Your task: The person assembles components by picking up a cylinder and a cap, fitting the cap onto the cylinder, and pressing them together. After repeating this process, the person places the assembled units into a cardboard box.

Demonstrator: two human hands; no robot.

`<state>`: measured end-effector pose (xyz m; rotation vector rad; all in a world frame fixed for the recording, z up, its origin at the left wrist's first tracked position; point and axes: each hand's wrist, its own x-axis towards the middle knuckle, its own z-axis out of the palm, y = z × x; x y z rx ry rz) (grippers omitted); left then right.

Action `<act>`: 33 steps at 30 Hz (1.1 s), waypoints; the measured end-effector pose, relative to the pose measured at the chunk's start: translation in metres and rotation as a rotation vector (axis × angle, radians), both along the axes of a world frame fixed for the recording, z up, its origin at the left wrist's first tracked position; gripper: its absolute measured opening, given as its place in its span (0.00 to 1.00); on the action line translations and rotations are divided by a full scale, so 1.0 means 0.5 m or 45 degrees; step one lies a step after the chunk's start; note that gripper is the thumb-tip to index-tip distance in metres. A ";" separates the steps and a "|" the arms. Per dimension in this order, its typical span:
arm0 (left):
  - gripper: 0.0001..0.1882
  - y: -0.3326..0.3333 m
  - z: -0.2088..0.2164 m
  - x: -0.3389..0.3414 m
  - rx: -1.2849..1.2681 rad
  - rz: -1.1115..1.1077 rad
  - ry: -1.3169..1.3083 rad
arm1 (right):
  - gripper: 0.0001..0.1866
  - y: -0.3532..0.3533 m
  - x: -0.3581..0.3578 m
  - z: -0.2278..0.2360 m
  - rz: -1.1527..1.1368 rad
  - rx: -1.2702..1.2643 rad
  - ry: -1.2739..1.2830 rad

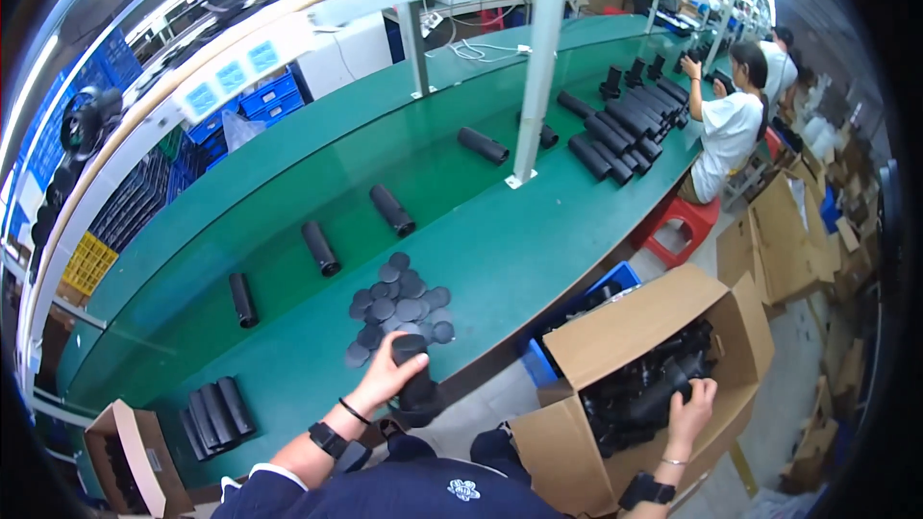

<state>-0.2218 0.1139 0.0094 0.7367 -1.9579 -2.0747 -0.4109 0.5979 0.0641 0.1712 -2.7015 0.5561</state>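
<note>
My left hand (385,371) is closed around a black cylindrical part (419,392) at the near edge of the green bench. Just beyond it lies a loose pile of thin black discs (409,309). On the right, my right hand (690,413) reaches into an opened cardboard box (630,327) filled with black plastic parts (615,428). Its fingers are bent round a dark part (660,402) among them; the exact shape of that part is hard to make out.
Black tubes (320,248) lie spaced along the green strip, with several more (219,413) at the near left. A smaller cardboard box (144,461) stands at lower left. A co-worker (726,125) sits by stacked tubes (625,130). A metal post (538,67) rises from the bench.
</note>
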 end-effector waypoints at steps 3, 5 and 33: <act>0.27 -0.149 0.039 0.125 -0.075 0.265 0.002 | 0.13 -0.203 0.095 0.048 0.171 -0.241 -0.197; 0.27 -0.257 0.046 0.226 -0.108 0.373 0.055 | 0.13 -0.300 0.164 0.007 0.318 -0.369 -0.227; 0.40 -1.075 -0.221 0.836 -0.922 1.891 -0.606 | 0.16 -1.002 0.454 -0.128 0.747 -1.017 -1.495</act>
